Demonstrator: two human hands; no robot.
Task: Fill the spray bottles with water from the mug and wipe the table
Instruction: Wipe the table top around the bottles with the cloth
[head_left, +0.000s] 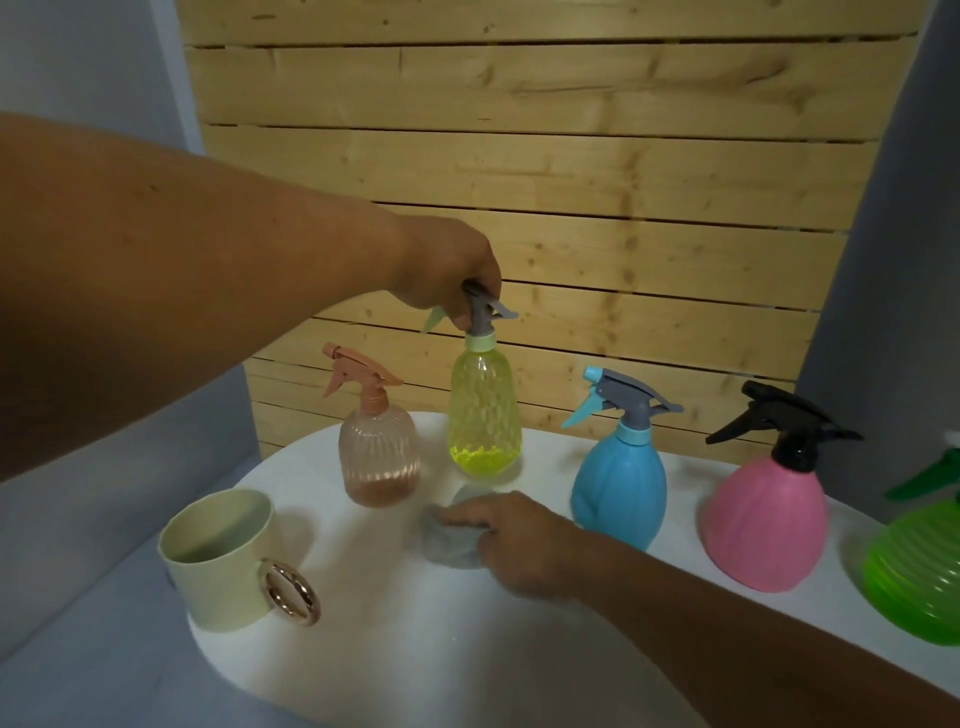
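Observation:
My left hand (452, 273) grips the grey spray head of the yellow spray bottle (484, 415) and holds it lifted a little above the white table (395, 639). Below it my right hand (519, 540) presses a grey cloth (449, 543) flat on the tabletop. A peach bottle (378, 452) stands to the left of the yellow one. To the right stand a blue bottle (621, 486), a pink bottle with a black head (763, 525) and a green bottle (919, 577) at the frame's edge. A pale green mug (223, 561) with a gold ring handle sits at the front left.
A wall of wooden slats (571, 182) rises straight behind the table. Grey surfaces lie to the left and below the table's rounded front edge.

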